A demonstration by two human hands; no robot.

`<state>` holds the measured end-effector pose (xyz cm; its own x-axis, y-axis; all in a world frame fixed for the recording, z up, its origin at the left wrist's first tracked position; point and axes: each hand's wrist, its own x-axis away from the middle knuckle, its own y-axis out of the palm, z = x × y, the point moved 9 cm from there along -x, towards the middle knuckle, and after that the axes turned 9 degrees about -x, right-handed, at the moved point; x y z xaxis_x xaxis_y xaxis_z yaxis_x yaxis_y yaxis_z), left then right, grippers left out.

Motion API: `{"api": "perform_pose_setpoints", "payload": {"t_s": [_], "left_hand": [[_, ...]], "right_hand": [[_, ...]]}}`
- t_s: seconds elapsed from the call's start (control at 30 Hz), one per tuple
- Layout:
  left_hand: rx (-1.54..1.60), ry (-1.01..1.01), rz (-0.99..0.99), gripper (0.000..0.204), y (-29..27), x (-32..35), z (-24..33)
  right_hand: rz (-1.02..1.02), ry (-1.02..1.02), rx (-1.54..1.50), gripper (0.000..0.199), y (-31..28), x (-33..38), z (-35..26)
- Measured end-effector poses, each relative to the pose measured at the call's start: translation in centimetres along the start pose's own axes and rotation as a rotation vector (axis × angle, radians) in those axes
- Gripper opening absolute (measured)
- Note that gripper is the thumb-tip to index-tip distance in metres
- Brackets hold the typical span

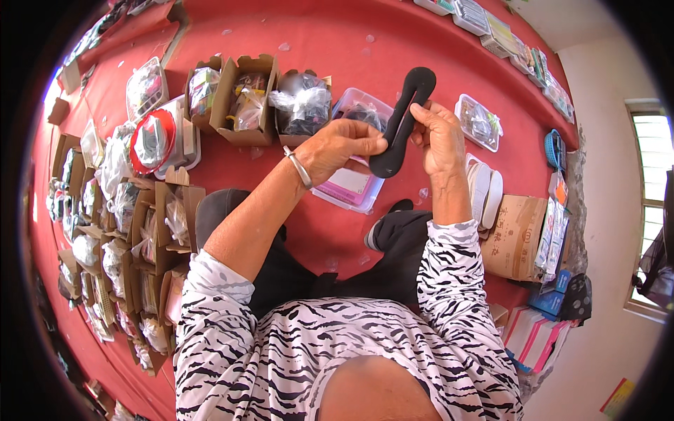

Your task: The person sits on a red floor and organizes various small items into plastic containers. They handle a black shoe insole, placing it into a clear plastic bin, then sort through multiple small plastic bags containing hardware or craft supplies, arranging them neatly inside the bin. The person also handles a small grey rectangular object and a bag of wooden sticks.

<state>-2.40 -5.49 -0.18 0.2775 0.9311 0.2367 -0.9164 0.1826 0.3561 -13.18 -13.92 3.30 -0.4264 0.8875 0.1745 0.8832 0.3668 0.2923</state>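
In front of me, both hands hold up a black hair bun maker (393, 151), a long soft-looking strip with rounded ends and a slit down its middle. My left hand (340, 144) pinches its lower left edge between thumb and fingers. On the other side, the fingers of my right hand (439, 133) grip the right edge near the upper half. The strip tilts, its top end leaning right. Below it on the red floor lies a clear plastic box (364, 200) with a pink and white item, partly hidden by my left hand and the strip.
Open cardboard boxes (242, 133) of bagged goods stand ahead, with many more stacked at left. A red-rimmed round container (168, 144) sits among them. At right are a clear tub (479, 123), white slippers (484, 189) and a brown carton (516, 235). Packages line the far right ledge.
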Motion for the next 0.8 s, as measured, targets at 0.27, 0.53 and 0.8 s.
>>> {"api": "perform_pose_setpoints", "payload": {"t_s": [0.27, 0.53, 0.8], "left_hand": [[-0.276, 0.140, 0.188, 0.013, -2.3, -0.5, 1.0], [-0.290, 0.176, 0.219, 0.038, -1.0, 0.2, 2.0], [-0.121, 0.130, 0.203, 0.032, -1.0, -0.7, 0.3]], "right_hand": [[-0.126, 0.143, 0.112, 0.025, 2.3, 1.2, 0.8], [0.031, -0.040, -0.037, 0.019, 0.2, 0.2, -0.3], [-0.053, -0.248, -0.094, 0.015, 2.2, 0.9, -1.6]]}}
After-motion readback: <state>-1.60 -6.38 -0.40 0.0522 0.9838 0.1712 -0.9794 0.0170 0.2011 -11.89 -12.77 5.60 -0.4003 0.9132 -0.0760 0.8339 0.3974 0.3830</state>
